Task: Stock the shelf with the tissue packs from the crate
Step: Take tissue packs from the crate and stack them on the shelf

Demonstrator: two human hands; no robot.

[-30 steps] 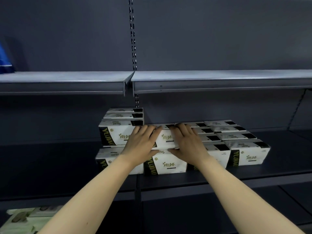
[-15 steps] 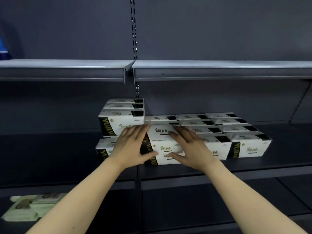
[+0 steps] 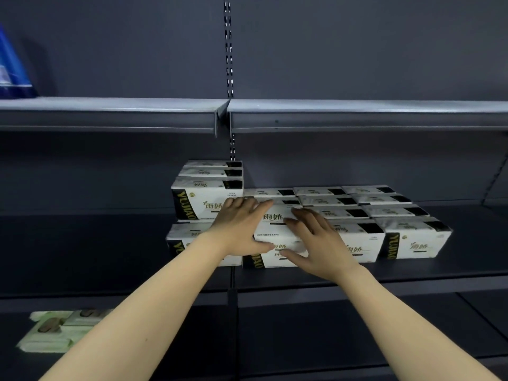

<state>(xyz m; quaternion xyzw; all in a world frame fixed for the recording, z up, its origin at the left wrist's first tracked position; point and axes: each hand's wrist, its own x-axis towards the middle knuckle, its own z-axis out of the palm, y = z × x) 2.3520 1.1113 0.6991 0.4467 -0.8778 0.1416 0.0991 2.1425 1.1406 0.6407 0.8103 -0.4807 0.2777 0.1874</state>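
Observation:
White tissue packs with black ends and green lettering fill the middle of the dark shelf [image 3: 110,243]. A two-high stack [image 3: 204,198] stands at the left, and rows of single packs [image 3: 412,237] run to the right. Between them a pack [image 3: 275,218] lies on top of a lower pack [image 3: 275,259]. My left hand [image 3: 237,225] rests flat on its left front, fingers straight, thumb under its lower edge. My right hand [image 3: 320,242] lies flat on its right front, fingers spread. The crate is out of view.
A grey upper shelf [image 3: 357,114] overhangs the packs, with a slotted upright [image 3: 229,50] behind. A blue package [image 3: 12,70] sits at the upper left. Pale green packs [image 3: 52,331] lie on the lower shelf at the left.
Both hands slid from the pack's top down onto its front face. The pack now sits level with the stack beside it. The view shifted slightly.

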